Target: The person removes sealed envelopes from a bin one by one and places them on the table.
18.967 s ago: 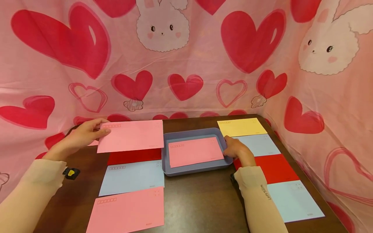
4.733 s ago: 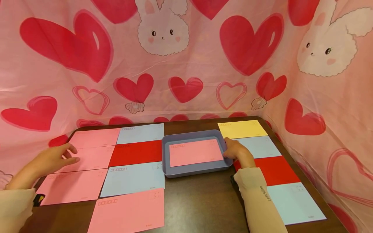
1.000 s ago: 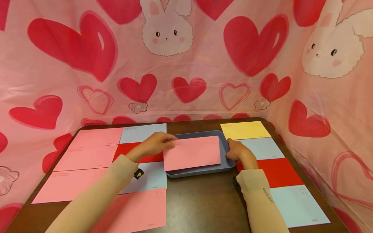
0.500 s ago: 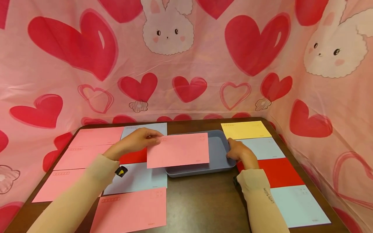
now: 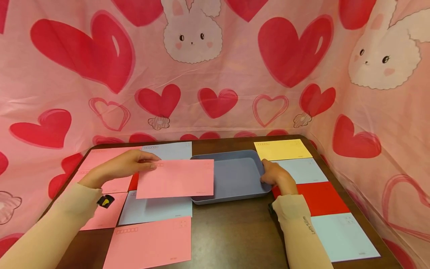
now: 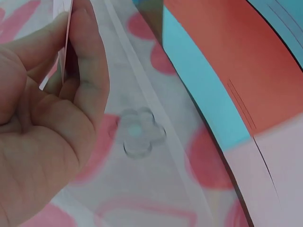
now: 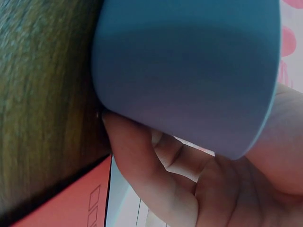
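Observation:
My left hand (image 5: 129, 166) pinches the left end of a pink envelope (image 5: 176, 179) between thumb and fingers. The envelope is in the air, its right end over the grey-blue tray (image 5: 240, 177) and the rest over a red and a blue envelope. Edge-on, the held pink envelope (image 6: 67, 45) shows between thumb and fingers in the left wrist view. My right hand (image 5: 277, 177) grips the tray's right side. In the right wrist view, fingers (image 7: 142, 165) curl against the outside of the tray wall (image 7: 189, 71). The tray's visible floor is bare.
Left of the tray lie blue envelopes (image 5: 168, 150), a partly covered red one and several pink envelopes (image 5: 151, 243). Along the right are yellow (image 5: 283, 149), blue (image 5: 302, 171), red (image 5: 322, 200) and light blue envelopes (image 5: 347, 237). A heart-patterned cloth (image 5: 215, 67) hangs behind the table.
Between 4.7 and 1.0 seconds ago my left hand took hold of the pink envelope in the tray. Since then it has carried it left, baring the tray floor. My right hand stays put.

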Available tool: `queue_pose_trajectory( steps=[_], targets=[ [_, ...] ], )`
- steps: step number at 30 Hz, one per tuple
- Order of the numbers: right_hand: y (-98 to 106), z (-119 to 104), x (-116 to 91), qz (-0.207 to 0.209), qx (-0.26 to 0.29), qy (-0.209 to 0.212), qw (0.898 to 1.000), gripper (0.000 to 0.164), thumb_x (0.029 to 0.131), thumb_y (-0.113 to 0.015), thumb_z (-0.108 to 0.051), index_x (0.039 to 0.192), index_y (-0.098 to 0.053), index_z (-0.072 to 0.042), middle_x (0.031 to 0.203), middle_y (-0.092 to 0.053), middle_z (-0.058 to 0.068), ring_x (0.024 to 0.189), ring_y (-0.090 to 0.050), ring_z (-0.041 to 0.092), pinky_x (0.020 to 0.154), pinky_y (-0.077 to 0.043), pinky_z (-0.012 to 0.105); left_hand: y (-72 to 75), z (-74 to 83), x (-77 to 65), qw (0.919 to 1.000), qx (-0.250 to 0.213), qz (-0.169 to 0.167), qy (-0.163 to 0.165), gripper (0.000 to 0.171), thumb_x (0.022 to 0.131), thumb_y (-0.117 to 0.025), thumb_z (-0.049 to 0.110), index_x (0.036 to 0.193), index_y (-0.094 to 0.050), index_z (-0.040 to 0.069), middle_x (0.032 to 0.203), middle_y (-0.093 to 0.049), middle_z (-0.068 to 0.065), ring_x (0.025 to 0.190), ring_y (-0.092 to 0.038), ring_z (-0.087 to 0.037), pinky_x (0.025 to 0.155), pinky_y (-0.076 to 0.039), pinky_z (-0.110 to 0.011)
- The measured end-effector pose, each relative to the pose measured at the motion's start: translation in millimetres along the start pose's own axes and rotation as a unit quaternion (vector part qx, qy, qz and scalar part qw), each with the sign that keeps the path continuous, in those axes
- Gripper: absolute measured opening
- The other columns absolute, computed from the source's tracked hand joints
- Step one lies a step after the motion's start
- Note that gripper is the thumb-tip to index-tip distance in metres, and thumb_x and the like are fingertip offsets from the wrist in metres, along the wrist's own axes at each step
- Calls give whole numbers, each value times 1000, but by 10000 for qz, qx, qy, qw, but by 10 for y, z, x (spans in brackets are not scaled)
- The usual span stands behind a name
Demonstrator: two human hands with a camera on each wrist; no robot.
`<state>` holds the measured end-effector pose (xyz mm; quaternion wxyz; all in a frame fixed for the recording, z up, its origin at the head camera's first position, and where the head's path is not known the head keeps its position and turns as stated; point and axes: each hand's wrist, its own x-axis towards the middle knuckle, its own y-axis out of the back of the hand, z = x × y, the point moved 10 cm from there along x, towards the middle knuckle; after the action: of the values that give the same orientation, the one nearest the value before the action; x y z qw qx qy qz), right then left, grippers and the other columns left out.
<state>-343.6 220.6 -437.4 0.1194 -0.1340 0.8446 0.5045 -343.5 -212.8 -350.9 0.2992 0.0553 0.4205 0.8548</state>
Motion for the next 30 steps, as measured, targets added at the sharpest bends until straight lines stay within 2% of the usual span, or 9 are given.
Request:
queue_pose_trajectory(
  steps=[6,13,17,21,23,27,29,30],
  targets=[
    [8,9,3,-27,53,-38,10000,64,89,-70,-4,145,-43,10,124,-61,31,86,-67,32,65,-60,38,204,-210,-351,9999,84,55,108,34,104,-70,28,135,-74,14,123,-75,1,108,-69,-12,91,-56,-26],
    [3,38,18,-32,-12,-36,10000,65,89,-70,-4,146,-42,11,123,-61,31,85,-67,32,65,-59,38,435,-428,-723,9988,370,302,-78,28,103,-71,20,130,-75,16,114,-75,6,97,-67,-6,82,-56,-25],
    [-12,45,27,-45,9,-31,10000,65,89,-71,-4,146,-42,11,124,-61,32,87,-67,33,67,-60,39,531,-622,-943,9977,522,421,-55,29,102,-71,13,131,-74,8,112,-76,10,94,-67,-2,77,-55,-23],
    [-19,43,39,-84,37,-66,9999,67,90,-71,-5,148,-41,10,127,-60,32,91,-67,34,68,-61,40,562,-891,-1175,9981,408,297,341,37,105,-67,15,139,-67,-1,122,-75,8,100,-65,6,77,-55,-22],
    [-22,39,42,-112,34,-92,9999,68,90,-71,-5,149,-40,10,129,-59,32,93,-66,34,69,-61,40,564,-1023,-1287,9974,343,232,589,41,108,-64,18,143,-62,-4,126,-72,13,101,-63,7,75,-55,-23],
    [-28,32,34,-129,29,-115,9998,68,91,-70,-5,149,-39,11,130,-59,33,92,-67,34,69,-61,39,561,-1217,-1459,9971,345,123,674,41,109,-60,15,144,-60,-7,127,-70,19,101,-60,9,73,-52,-23],
    [-24,31,28,-117,21,-110,9999,68,90,-70,-4,149,-40,11,129,-59,33,90,-67,33,68,-61,39,546,-1306,-1521,9967,379,9,714,39,110,-59,14,143,-60,-7,128,-71,14,102,-59,11,74,-52,-21],
    [-23,35,28,-114,27,-115,9999,68,90,-70,-4,149,-40,11,129,-59,33,90,-67,33,68,-61,39,536,-1351,-1552,9967,379,-86,717,39,110,-58,14,143,-61,-7,131,-71,8,104,-58,13,75,-51,-19]
  ],
)
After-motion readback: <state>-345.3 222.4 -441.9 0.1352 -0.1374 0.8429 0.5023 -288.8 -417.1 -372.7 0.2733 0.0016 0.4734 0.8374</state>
